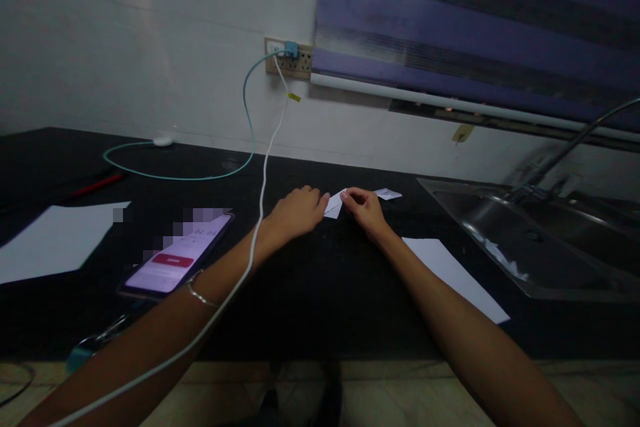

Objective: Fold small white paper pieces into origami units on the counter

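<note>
Head view: looks down over a black counter (320, 280) that runs to a white wall (150, 47); dim light.
Room: purple striped blind (475, 13) top right; wall socket (289, 59) just left of its lower corner.
Cables: teal cable (247, 100) drops from the socket and loops along the counter's back edge to a small white puck (163, 141). White cable (265, 173) drops from the same socket, crosses the counter and lies over the left forearm.
Right end of counter: steel sink (500, 240) set in, w/ faucet (575, 143) arching over it.
Left end: white sheet (55, 237) flat near the front edge; red pen (97, 185) behind it.
Phone (175, 260): lit screen up, near the front edge, just left of the left forearm.
Second sheet (450, 270): flat between the right forearm and the sink.
Folded paper (334, 205): small, white, mid-counter towards the back edge, between both hands.
Paper scrap (389, 194): on the counter just behind the right hand, apart from the folded piece.
Left hand (297, 210): palm down, fingers curled, tips at the folded paper's left edge; can't tell if it grips or only presses. Thin bracelet (200, 295) on that wrist.
Right hand (365, 207): fingers bent in, thumb and fingertips pinching the folded paper's right upper edge.
</note>
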Available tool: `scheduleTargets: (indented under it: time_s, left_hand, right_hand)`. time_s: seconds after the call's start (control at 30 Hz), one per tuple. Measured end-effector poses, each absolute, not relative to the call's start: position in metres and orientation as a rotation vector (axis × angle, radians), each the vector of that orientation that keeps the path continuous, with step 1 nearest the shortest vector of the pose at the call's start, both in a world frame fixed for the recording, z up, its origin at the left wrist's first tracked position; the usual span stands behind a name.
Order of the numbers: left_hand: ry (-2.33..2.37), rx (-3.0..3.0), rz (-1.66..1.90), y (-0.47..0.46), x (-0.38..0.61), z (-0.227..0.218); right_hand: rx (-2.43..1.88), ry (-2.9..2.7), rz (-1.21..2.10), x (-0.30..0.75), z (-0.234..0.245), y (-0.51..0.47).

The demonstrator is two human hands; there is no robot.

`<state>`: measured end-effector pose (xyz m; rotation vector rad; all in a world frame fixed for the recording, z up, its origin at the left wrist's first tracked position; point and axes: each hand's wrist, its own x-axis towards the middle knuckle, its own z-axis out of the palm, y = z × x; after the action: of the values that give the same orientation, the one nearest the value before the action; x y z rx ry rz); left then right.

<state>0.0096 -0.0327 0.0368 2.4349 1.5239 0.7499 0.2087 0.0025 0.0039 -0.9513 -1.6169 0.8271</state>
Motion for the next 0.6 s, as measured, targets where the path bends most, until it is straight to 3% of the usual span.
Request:
scheduleTargets:
  time_s: [0.2,0.6]
  left_hand:
    - [1.221,2.233,0.727,-0.033,0.023,0.032]
    - [1.167,2.024,1.036,-0.022,0.025,0.014]
  right_hand:
    - [-0.943,-1.522,0.865,0.21,-0.001,0.008]
    - [-0.985,-1.451,0.793,0.2,0.003,-0.001]
